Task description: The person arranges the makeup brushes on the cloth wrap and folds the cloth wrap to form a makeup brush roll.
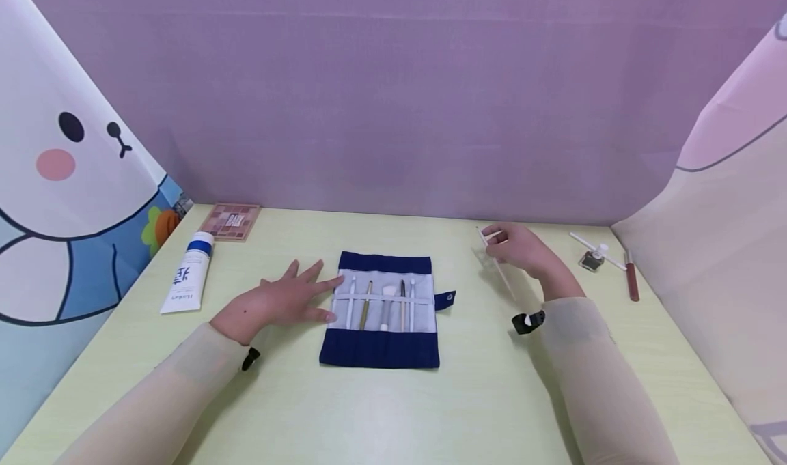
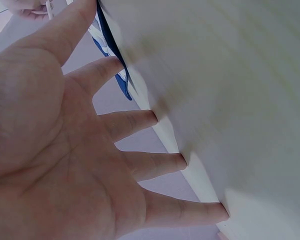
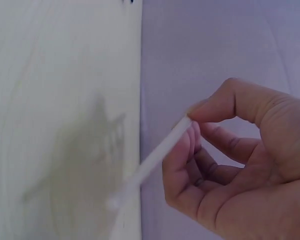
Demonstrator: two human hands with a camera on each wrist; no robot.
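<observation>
Left hand [image 1: 279,300] lies flat, fingers straight and spread, on the table [image 1: 467,397], fingertips touching the left edge of the brush roll [image 1: 382,309]. Right hand [image 1: 522,252] is raised just above the table, well right of the roll, thumb and fingers pinched on a thin white brush [image 1: 496,263]; the wrist view shows the stick [image 3: 152,165] clamped near one end, its far end angled down toward the table.

Step looks like: one brush out of the roll, held aside while the other hand steadies the cloth. Next move probably needs the stick's tip lined up with a free slot under the strap, roll kept pinned.

Roll: dark blue fabric, rectangular, pale grey lining, snap tab on its right edge, five slim tools under a band. Table is smooth, pale yellow-green. Far left: white tube [image 1: 186,282] and a flat pink palette [image 1: 231,222]. Far right: small jar [image 1: 593,259], white stick, reddish-brown pencil [image 1: 631,282]. Purple cloth backdrop.
</observation>
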